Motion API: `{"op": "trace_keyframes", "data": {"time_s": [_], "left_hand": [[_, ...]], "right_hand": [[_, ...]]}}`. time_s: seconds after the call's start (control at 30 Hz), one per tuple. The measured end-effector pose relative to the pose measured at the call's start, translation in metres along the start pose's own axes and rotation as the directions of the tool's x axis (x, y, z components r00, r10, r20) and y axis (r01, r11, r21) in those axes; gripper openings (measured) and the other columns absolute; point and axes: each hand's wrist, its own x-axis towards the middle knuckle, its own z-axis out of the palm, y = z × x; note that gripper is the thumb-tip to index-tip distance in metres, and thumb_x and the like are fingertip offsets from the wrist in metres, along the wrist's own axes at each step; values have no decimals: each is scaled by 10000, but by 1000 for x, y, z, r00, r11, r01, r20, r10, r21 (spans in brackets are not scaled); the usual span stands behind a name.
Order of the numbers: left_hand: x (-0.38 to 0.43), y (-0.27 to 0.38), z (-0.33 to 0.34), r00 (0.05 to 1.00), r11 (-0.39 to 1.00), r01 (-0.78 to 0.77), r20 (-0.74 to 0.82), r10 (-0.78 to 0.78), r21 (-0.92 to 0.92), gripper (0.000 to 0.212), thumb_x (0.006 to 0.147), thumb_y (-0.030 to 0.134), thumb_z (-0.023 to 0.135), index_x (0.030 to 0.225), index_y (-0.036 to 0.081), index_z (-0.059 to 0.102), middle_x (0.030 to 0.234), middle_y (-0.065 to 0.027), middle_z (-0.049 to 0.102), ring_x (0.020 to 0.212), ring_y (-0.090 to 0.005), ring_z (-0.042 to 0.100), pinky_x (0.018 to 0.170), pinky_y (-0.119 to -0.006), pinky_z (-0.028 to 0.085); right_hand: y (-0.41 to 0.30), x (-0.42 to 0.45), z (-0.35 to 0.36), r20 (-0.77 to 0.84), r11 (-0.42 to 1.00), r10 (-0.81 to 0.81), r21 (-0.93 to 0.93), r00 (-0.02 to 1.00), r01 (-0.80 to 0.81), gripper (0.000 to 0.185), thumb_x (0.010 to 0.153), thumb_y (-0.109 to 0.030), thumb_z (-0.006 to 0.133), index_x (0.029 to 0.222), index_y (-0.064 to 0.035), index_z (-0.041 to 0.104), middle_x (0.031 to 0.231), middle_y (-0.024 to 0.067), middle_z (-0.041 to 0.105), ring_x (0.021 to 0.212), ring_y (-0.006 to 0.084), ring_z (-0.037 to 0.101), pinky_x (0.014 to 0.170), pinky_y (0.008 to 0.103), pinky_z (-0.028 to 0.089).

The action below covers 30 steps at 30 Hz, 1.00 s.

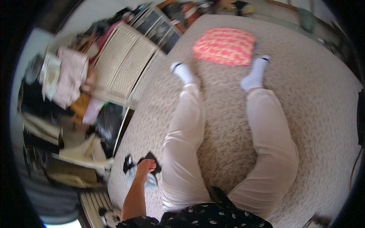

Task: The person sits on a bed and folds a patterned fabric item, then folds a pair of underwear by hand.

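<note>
My left hand (146, 166) is at the lower left, beside my left thigh, with its fingers curled closed. A bundled black and light-blue item (151, 182), which looks like cloth, shows on several sides of this hand and appears gripped in it. A black loop sticks out at its left. My right hand is out of view. My legs (184, 154) in pale trousers stretch forward, apart, over the speckled beige carpet (223, 136). Just beyond my white-socked feet lies a pink and cream patterned cushion (225, 45). A dark narrow object (221, 196), not clear in kind, shows at my lap.
Along the left stand a cream woven-front cabinet (125, 59), a drawer unit (155, 25) and open shelving with clothes and a black plastic bag (107, 122). A plush toy (110, 218) sits by a slatted cream piece (95, 203). A greenish bin (307, 20) stands far right.
</note>
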Motion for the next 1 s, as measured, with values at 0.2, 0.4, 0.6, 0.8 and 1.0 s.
{"op": "trace_keyframes", "data": {"time_s": [0.2, 0.4, 0.6, 0.8, 1.0], "left_hand": [[8, -104, -66, 989, 980, 18, -138, -47, -200, 203, 789, 255, 512, 872, 78, 566, 773, -57, 609, 645, -150, 585, 543, -269, 445], [1, -218, -107, 862, 878, 219, -338, -379, -427, 116, 781, 170, 442, 784, 97, 532, 636, -45, 546, 506, -160, 538, 434, -294, 446], [23, -219, -94, 851, 615, 37, -298, -433, -788, 161, 730, 143, 489, 779, -11, 497, 640, -97, 493, 511, -185, 507, 455, -291, 461], [41, -178, -87, 726, 422, -162, -397, -561, -892, 422, 712, 220, 658, 986, -37, 465, 903, -142, 521, 749, -252, 539, 533, -392, 445], [50, -74, -88, 452, 147, -190, -220, -865, -971, 526, 679, 146, 667, 1114, 52, 386, 1040, -115, 485, 854, -251, 542, 650, -414, 462]], "right_hand": [[-7, -5, -8, 89, 991, -54, -116, 995, 64, 506, 762, -455, 394, 1101, -79, 417, 1046, 1, 436, 958, 114, 372, 827, 239, 275], [-13, -14, -64, 154, 854, -21, -511, 988, 98, 433, 781, -381, 424, 1056, -47, 452, 997, 13, 472, 904, 126, 419, 768, 240, 319], [-113, -7, -150, 143, 309, 33, -943, 989, 126, 362, 799, -306, 453, 1012, -16, 488, 949, 25, 509, 849, 139, 466, 710, 242, 364], [-161, -7, -166, 221, -313, 258, -902, 941, 298, 293, 817, -232, 483, 967, 16, 523, 900, 37, 546, 795, 151, 513, 652, 243, 408], [-14, -181, 12, 613, 141, 353, -782, 707, 607, 265, 836, -162, 465, 1061, -33, 521, 1007, 61, 525, 882, 170, 522, 782, 298, 419]]}}
